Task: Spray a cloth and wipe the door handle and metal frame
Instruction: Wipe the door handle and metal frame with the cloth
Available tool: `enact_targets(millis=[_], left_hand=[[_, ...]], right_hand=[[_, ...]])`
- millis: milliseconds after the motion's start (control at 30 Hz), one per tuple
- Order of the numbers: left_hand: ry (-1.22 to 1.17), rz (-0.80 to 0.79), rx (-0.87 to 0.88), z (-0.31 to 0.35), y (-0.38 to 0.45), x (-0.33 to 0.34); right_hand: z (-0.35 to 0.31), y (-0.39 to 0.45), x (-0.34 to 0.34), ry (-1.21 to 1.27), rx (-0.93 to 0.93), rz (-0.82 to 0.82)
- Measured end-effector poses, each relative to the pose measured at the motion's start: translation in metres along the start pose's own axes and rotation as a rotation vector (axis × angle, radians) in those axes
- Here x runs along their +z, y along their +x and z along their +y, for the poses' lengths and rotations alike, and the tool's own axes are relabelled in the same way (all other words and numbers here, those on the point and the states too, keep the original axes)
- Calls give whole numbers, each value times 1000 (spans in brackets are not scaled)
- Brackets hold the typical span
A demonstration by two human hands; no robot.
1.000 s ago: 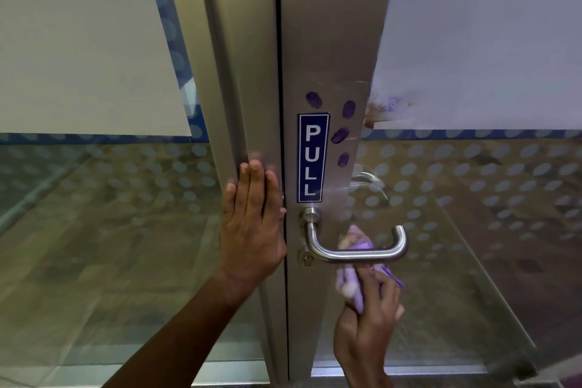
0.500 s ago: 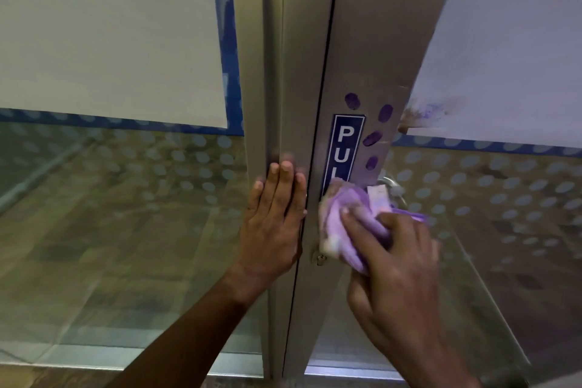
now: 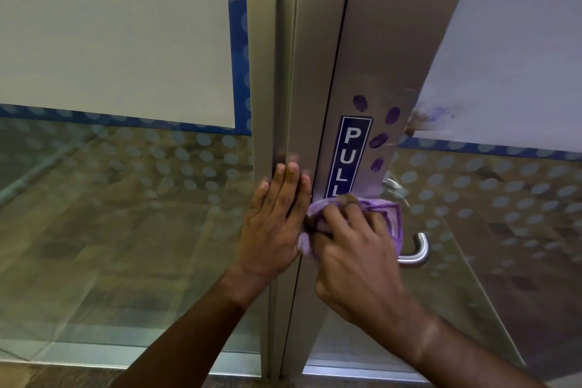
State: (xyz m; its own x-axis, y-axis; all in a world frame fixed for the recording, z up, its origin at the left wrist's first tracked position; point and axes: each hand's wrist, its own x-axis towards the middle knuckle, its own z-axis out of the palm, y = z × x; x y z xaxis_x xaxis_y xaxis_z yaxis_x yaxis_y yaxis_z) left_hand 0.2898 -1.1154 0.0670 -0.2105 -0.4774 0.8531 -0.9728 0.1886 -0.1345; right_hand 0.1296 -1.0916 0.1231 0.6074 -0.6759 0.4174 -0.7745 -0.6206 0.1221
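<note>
Right hand (image 3: 356, 249): grips purple cloth (image 3: 390, 214), now lower, at the handle's base.
Left hand (image 3: 274, 224): fingers straight, still bracing the metal frame (image 3: 296, 72).
Door handle (image 3: 417, 249): mostly covered.
Purple smudges (image 3: 378, 139): unwiped; frame work remains.

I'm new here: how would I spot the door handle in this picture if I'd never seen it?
Find the tall metal frame between the glass panes and follow it down to the blue PULL sign. Just below and right of it, a curved silver door handle sticks out past the purple cloth held by the right hand. It is the only rounded bar there.
</note>
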Motion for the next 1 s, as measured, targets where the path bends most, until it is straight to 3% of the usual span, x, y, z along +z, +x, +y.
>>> enact_targets(millis=[167,267,500,733,1000], left_hand=[[-23,39,12,0,1,3],[-8,40,1,-1,0,4],[-40,16,-1,-1,-1,1],[-37,1,-4,0,-1,0],[-36,34,-3,-2,-2,7]], right_hand=[[10,-10,-1,133,129,20],[6,-9,0,56,89,34],[-11,1,15,-97,-10,-133],[3,-10,0,105,124,-9],[-8,-2,14,-92,-14,-100]])
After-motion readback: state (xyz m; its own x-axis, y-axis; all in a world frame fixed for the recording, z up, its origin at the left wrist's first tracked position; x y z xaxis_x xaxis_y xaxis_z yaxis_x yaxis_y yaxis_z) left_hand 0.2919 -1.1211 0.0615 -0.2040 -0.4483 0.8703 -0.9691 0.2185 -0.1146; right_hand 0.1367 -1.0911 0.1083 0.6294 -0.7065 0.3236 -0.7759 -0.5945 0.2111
